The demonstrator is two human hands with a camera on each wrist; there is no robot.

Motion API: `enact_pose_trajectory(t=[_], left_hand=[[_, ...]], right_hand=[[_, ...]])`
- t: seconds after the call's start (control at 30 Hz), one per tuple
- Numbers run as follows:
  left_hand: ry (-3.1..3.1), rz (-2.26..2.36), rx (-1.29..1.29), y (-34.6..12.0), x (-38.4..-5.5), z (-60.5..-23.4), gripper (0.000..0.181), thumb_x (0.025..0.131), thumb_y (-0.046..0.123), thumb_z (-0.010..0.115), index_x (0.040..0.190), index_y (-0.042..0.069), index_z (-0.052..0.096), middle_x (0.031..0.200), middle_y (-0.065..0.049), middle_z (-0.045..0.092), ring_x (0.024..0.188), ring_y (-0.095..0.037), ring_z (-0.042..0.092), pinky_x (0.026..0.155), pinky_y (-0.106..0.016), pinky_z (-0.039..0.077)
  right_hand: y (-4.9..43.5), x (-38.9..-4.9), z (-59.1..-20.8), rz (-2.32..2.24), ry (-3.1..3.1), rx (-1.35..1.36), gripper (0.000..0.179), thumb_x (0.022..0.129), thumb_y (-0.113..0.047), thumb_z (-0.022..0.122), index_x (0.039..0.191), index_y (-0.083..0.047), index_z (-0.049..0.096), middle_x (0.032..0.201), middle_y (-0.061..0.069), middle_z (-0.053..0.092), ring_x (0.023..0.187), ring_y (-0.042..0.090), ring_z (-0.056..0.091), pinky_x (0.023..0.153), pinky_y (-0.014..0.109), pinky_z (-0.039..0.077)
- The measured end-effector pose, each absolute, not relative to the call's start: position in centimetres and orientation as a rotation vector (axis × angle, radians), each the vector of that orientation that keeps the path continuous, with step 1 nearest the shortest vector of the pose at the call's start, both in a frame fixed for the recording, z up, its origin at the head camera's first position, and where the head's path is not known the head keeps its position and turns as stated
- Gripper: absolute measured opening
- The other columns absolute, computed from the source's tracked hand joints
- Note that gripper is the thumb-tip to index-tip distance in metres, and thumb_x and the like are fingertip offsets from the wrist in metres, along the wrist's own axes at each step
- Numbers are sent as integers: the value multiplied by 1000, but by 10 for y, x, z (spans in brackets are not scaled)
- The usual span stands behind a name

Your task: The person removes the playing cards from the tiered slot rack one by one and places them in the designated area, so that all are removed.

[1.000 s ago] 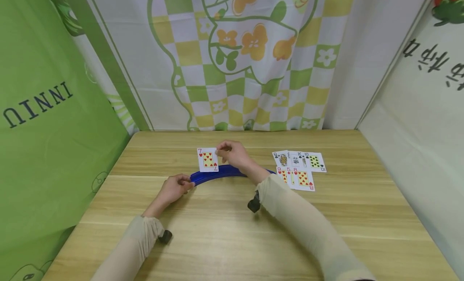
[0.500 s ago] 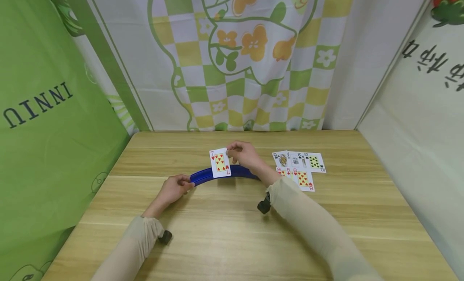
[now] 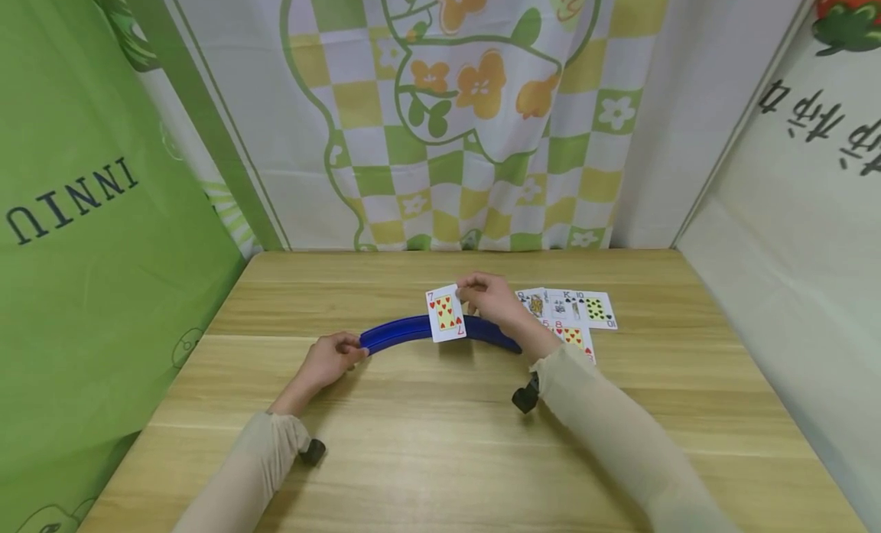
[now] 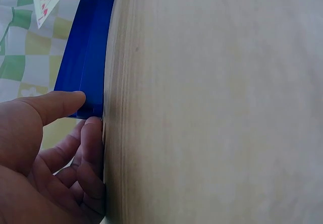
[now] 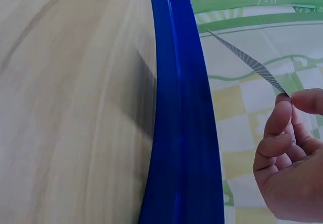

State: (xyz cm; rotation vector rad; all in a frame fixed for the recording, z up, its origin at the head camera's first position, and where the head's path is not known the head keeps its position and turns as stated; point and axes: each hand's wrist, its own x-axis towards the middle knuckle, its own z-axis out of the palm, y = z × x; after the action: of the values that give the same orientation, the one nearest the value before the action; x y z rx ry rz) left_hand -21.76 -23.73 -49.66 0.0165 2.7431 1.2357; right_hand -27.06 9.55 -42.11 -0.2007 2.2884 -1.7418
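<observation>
A curved blue card holder (image 3: pixel 395 333) with a groove along it lies on the table. My left hand (image 3: pixel 330 359) pinches its left end, with the thumb on top in the left wrist view. Between thumb and fingers, my right hand (image 3: pixel 494 300) holds a seven of hearts (image 3: pixel 446 313) by its upper right corner. The card is tilted, face toward me, in front of the middle of the holder in the head view. In the right wrist view the card (image 5: pixel 250 61) is seen nearly edge-on, apart from the holder (image 5: pixel 184 113). The holder's groove carries no card.
To the right lie face-up cards in two overlapping rows. A ten of spades (image 3: pixel 597 310) ends the back row, beside a king and a queen. The front row, with an eight (image 3: pixel 573 337), is partly hidden by my right wrist. A patterned curtain (image 3: pixel 475 189) hangs behind the table.
My right hand has carried the seven of hearts rightward along the holder, from near its left end to its middle, and the card has tilted. My left hand has stayed at the holder's end.
</observation>
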Motion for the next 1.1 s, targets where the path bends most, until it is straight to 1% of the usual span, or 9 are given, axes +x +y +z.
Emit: enact_pose_trajectory(t=[0.13, 0.3, 0.57, 0.67, 0.83, 1.03, 1.1], left_hand=[[2744, 1247, 19, -237, -217, -496, 32, 91, 23, 73, 114, 0, 68, 94, -13, 75, 70, -13, 66, 62, -27, 51], [2744, 1254, 26, -237, -217, -496, 33, 91, 23, 73, 114, 0, 68, 94, -12, 75, 70, -13, 65, 62, -27, 51], [2738, 1242, 24, -238, -218, -498, 33, 91, 24, 72, 114, 0, 68, 94, -11, 75, 71, -13, 65, 63, -28, 51], [2738, 1241, 20, -238, -218, -498, 33, 91, 24, 72, 114, 1, 68, 95, -11, 75, 72, -13, 65, 63, -27, 51], [2737, 1244, 23, -238, -217, -497, 34, 92, 24, 72, 115, -1, 67, 96, -13, 74, 73, -14, 66, 63, -27, 52], [2731, 1241, 21, -237, -217, -495, 35, 92, 24, 72, 115, -1, 66, 97, -14, 75, 73, -14, 67, 63, -27, 53], [2730, 1245, 19, -237, -217, -494, 35, 92, 24, 72, 115, -1, 66, 97, -14, 74, 73, -14, 67, 63, -27, 52]], right_hand=[[106, -269, -423, -1723, 2314, -148, 25, 100, -21, 58, 119, -7, 64, 104, 10, 69, 71, 15, 55, 59, 23, 42], [117, -268, -423, -1716, 2331, -115, 26, 99, -22, 59, 119, -7, 64, 103, 9, 69, 70, 13, 56, 58, 22, 41], [135, -262, -420, -1672, 2360, -100, 29, 102, -26, 55, 124, -8, 62, 108, 9, 65, 75, 16, 56, 55, 24, 38], [143, -261, -420, -1647, 2397, -90, 31, 102, -26, 55, 126, -7, 61, 110, 10, 65, 77, 16, 56, 57, 26, 42], [157, -261, -423, -1630, 2418, -62, 33, 102, -27, 54, 127, -6, 60, 109, 8, 61, 79, 16, 57, 64, 29, 46], [173, -263, -427, -1621, 2420, -19, 33, 103, -27, 53, 128, -6, 59, 113, 8, 60, 85, 20, 59, 67, 31, 48], [177, -264, -428, -1628, 2417, -3, 34, 103, -27, 54, 129, -6, 59, 112, 8, 60, 87, 21, 60, 66, 29, 47]])
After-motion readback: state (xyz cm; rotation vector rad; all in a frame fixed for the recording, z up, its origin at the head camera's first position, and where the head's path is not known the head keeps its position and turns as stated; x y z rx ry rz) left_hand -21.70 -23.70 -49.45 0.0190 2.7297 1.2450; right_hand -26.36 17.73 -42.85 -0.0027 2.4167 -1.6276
